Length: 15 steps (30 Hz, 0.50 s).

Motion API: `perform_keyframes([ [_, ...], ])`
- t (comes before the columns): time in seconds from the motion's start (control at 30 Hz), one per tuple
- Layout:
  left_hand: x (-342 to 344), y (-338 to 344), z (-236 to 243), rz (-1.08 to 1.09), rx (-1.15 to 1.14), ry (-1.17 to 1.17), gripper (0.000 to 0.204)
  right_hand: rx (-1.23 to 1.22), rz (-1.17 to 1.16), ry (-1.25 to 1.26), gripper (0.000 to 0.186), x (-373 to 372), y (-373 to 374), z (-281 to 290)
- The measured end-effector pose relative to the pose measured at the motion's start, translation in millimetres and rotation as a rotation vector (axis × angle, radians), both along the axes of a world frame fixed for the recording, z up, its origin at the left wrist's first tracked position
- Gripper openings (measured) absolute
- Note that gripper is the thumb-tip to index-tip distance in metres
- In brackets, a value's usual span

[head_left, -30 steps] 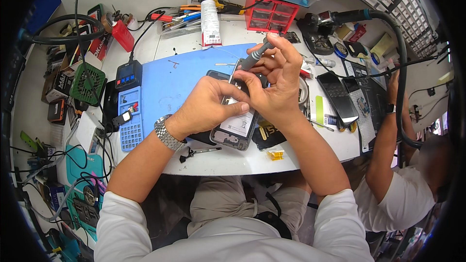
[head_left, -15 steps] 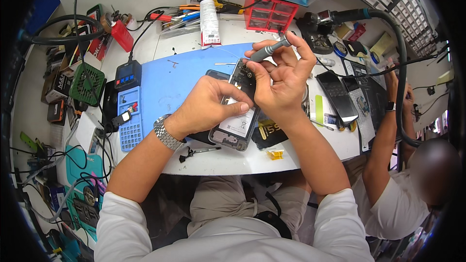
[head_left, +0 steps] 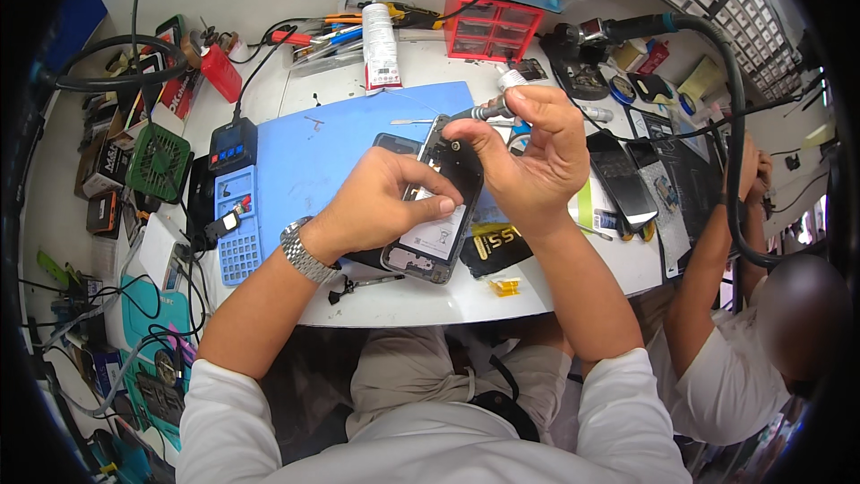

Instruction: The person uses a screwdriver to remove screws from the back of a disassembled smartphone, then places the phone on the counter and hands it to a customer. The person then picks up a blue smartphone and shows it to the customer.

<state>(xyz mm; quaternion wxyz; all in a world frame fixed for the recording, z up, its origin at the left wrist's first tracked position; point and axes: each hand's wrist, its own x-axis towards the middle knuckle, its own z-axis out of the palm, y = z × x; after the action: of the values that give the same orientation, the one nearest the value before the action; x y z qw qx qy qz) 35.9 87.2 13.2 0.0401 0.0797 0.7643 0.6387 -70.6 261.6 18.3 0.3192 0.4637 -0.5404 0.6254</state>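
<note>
Where the opened phone (head_left: 457, 163) slants over the blue mat (head_left: 309, 157), the left hand (head_left: 381, 202) grasps it from the left, thumb above its pale battery (head_left: 430, 237). The right hand (head_left: 540, 148) pinches a grey screwdriver (head_left: 492, 110) near the phone's far end. Rightward, a black packet (head_left: 493, 255) lies on the white worktop (head_left: 430, 305).

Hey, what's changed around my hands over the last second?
Your right hand has moved rightward, and the grey tool in it now tilts flatter, its far end pointing more to the right. Nothing was visibly picked up or let go. Your left hand stays at the opened phone.
</note>
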Motion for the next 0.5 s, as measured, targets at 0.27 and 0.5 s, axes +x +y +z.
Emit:
perform_keyframes([
  [0.27, 3.7, 6.4, 8.3, 0.115, -0.164, 0.017, 0.015, 0.026, 0.041, -0.153, 0.048, 5.8, 9.8, -2.2],
  [0.5, 5.6, 10.6, 1.9, 0.114, 0.079, 0.008, 0.01, -0.03, 0.097, -0.095, 0.06, 3.4, 0.7, -1.3],
])
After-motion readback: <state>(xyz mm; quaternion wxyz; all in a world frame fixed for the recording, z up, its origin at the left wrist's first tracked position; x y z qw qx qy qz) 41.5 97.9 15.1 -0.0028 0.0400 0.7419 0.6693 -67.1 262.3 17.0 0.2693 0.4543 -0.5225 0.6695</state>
